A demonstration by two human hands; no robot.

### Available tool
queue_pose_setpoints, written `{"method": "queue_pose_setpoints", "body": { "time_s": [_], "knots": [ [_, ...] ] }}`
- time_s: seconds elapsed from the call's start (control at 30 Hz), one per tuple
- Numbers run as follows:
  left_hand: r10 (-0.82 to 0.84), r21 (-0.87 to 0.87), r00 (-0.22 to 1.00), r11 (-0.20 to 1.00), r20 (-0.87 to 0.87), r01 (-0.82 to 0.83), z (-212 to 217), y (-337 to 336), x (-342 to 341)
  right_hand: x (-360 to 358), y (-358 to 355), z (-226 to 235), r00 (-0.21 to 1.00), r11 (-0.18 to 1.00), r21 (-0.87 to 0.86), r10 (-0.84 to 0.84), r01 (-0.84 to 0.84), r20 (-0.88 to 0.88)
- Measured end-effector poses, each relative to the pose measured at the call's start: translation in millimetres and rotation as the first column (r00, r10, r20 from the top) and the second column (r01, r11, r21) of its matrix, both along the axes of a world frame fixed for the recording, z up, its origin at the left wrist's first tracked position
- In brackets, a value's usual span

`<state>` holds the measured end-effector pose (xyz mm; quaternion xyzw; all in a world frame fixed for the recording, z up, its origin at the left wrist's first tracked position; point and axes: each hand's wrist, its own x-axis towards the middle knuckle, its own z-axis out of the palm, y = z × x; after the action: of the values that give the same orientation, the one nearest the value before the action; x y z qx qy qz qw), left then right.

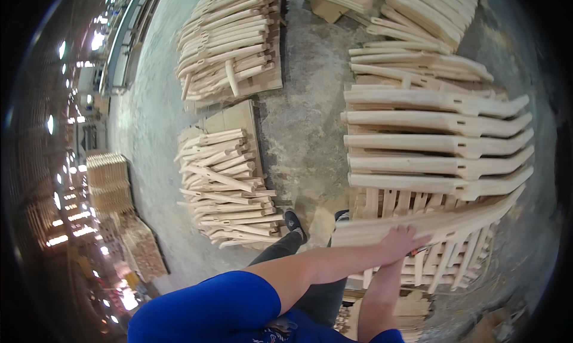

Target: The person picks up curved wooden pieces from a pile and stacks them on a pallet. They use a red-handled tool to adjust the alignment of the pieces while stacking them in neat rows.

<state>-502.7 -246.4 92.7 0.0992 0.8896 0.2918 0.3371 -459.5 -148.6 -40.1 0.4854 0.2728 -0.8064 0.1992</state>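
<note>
My left hand (403,241) grips a long curved wooden chair part (453,222), its fingers bent over the near edge. This piece lies across the near end of a stack and looks slightly smeared by motion. My right hand (392,260) is just below, largely covered by my left hand and wrist, so its fingers do not show. A small orange-red and black object (416,252) pokes out beside the hands; its kind cannot be made out. Beyond the gripped piece, several matching slotted chair parts (412,141) lie in a spaced row on the stack.
Crosswise wooden pieces (444,262) form the layers beneath. Heaps of loose wooden parts (224,188) lie on cardboard to the left, with another pile (230,33) farther off. More stacked parts (430,15) stand at the far right. My shoe (295,225) is on the concrete floor (310,110).
</note>
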Motion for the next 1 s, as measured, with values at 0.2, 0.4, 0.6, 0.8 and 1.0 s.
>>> {"method": "queue_pose_setpoints", "body": {
  "time_s": [0.2, 0.4, 0.6, 0.8, 1.0],
  "knots": [
    [0.092, 0.141, 0.996, 0.986, -0.008, -0.09, 60.0, -33.7, 68.0, 82.4, -17.9, 75.3, 0.999, 0.979, 0.203, 0.039, -0.037, -0.006],
    [0.111, 0.324, 0.974, 0.93, 0.2, -0.173, 157.3, -129.0, 58.7, 68.4, -47.2, 135.3, 0.98, 0.948, 0.319, 0.062, 0.003, -0.19],
    [0.395, 0.429, 0.916, 0.84, -0.063, -0.333, 188.1, -177.0, 72.3, -20.3, -112.5, 207.6, 0.859, 0.887, 0.441, 0.327, -0.135, -0.394],
    [0.72, 0.472, 0.664, 0.665, -0.2, -0.579, 203.5, -273.4, 67.3, -91.3, -259.0, 239.4, 0.664, 0.778, 0.555, 0.584, -0.295, -0.466],
    [0.882, 0.507, 0.409, 0.47, -0.234, -0.722, 199.1, -428.3, 47.5, -149.2, -442.3, 249.3, 0.452, 0.669, 0.538, 0.743, -0.513, -0.493]
  ]
}}
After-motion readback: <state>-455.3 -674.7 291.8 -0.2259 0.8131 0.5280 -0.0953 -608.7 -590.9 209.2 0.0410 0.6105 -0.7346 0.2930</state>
